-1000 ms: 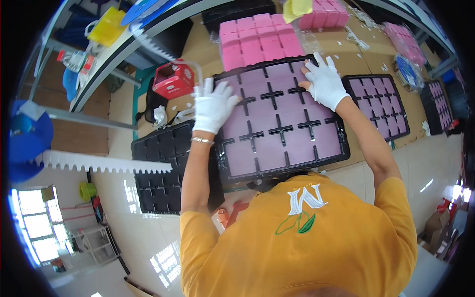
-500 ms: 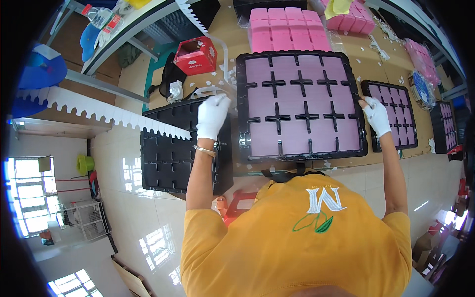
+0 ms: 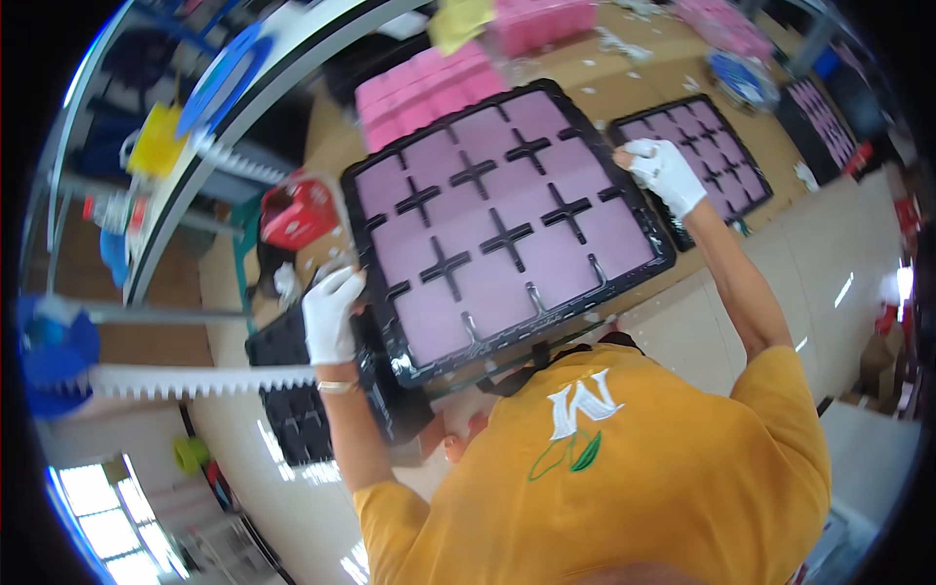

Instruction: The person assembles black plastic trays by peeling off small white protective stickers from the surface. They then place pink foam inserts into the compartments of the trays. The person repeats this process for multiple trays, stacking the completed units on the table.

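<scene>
A large black tray point(image 3: 505, 240) with lilac panels and raised black crosses lies in front of me, turned at an angle. My left hand point(image 3: 332, 317), in a white glove, is closed at the middle of its left edge. Across from it, my gloved right hand point(image 3: 667, 175) has thumb and fingers closed at the right edge. The thumb shows bare; the fingertips on both sides are partly hidden. Left of the tray and lower down, a black compartment tray point(image 3: 297, 419) sits partly behind my left forearm.
Pink foam blocks point(image 3: 429, 93) stand behind the large tray. To its right is a smaller black-and-lilac tray point(image 3: 717, 156), with another tray point(image 3: 824, 127) farther off. A red box point(image 3: 297, 213) and a white toothed strip point(image 3: 205, 380) are on the left, beside a metal frame point(image 3: 200, 180).
My view has turned, so the tray and table appear tilted. My left hand has come in closer to the large tray's left edge. The right hand stays at the right edge.
</scene>
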Demonstrator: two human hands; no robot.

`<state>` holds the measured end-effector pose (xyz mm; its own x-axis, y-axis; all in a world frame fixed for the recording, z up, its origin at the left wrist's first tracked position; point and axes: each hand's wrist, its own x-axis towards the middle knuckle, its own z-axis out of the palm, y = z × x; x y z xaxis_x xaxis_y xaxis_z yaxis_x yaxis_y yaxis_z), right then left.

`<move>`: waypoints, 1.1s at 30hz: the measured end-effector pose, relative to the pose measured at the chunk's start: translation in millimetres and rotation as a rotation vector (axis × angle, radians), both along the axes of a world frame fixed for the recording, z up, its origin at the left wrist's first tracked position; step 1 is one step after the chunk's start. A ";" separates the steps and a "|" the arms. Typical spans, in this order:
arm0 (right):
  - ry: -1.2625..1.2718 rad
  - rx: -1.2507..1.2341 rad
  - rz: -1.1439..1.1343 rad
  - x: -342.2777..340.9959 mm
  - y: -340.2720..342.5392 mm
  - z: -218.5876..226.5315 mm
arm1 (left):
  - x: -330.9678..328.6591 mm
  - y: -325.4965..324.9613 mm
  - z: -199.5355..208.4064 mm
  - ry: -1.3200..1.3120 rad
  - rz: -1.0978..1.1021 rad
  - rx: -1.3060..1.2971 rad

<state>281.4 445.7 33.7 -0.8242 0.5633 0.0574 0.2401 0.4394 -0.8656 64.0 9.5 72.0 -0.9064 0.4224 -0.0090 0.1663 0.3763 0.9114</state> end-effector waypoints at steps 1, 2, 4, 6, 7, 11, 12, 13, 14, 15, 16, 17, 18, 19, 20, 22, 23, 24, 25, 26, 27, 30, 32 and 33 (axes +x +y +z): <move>0.018 -0.025 -0.022 13.4 15.8 3.7 | 1.4 18.2 8.2 -0.088 0.010 0.027; 0.035 -0.048 -0.032 26.0 32.9 7.2 | 4.2 39.0 13.7 -0.178 0.033 0.052; -0.059 -0.193 -0.095 56.4 83.0 12.0 | 23.9 101.7 26.8 -0.180 -0.050 0.053; -0.104 -0.216 -0.139 92.5 143.1 7.4 | 51.7 173.4 29.7 -0.235 -0.111 0.029; 0.011 -0.073 -0.176 110.7 175.9 -4.6 | 67.3 212.6 31.9 -0.262 -0.158 0.039; -0.171 0.108 -0.165 187.7 327.5 -43.5 | 116.7 346.2 -11.6 -0.450 -0.332 -0.047; -0.268 0.119 -0.227 199.5 355.8 -55.7 | 127.7 373.2 -32.7 -0.483 -0.348 -0.061; -0.260 0.103 -0.222 204.6 380.3 -68.4 | 134.3 394.3 -65.7 -0.573 -0.335 -0.052; -0.223 0.131 -0.231 210.3 400.6 -87.7 | 150.1 414.1 -80.7 -0.634 -0.286 -0.026; -0.184 0.159 -0.235 211.7 417.5 -109.4 | 155.8 435.0 -105.4 -0.670 -0.248 -0.132; -0.143 0.189 -0.247 214.4 432.0 -130.9 | 159.3 451.2 -134.6 -0.740 -0.241 -0.183; -0.150 0.227 -0.317 213.7 441.4 -154.1 | 160.2 456.3 -174.2 -0.719 -0.296 -0.196; -0.303 0.362 -0.267 205.1 442.1 -159.5 | 161.0 459.1 -203.6 -0.697 -0.349 -0.210; -0.456 0.499 -0.220 197.2 437.0 -162.9 | 166.2 464.8 -211.2 -0.731 -0.260 -0.224; -0.608 0.634 -0.174 192.0 432.5 -166.4 | 169.9 468.9 -216.7 -0.762 -0.174 -0.240; -0.637 0.669 -0.147 184.8 432.1 -183.5 | 170.2 466.5 -238.3 -0.680 -0.164 -0.276; -0.632 0.674 -0.171 182.3 427.1 -190.3 | 166.6 460.2 -251.0 -0.567 -0.242 -0.295; -0.627 0.678 -0.196 178.6 422.1 -196.3 | 165.6 456.6 -264.0 -0.561 -0.216 -0.286; -0.655 0.674 -0.183 177.3 420.3 -199.5 | 166.6 455.2 -265.1 -0.558 -0.196 -0.276; -0.688 0.673 -0.175 180.2 422.4 -198.9 | 175.4 467.0 -234.8 -0.662 -0.077 -0.236; -0.715 0.677 -0.164 179.4 425.8 -195.1 | 181.2 473.6 -217.5 -0.759 0.050 -0.189; -0.792 0.648 -0.074 171.9 434.5 -191.3 | 178.8 468.0 -228.0 -0.765 0.016 -0.157; -0.828 0.578 -0.080 164.3 428.8 -176.9 | 178.9 467.7 -223.7 -0.635 -0.035 -0.269; -0.847 0.544 -0.088 163.1 426.6 -171.6 | 176.8 468.3 -222.4 -0.507 -0.101 -0.401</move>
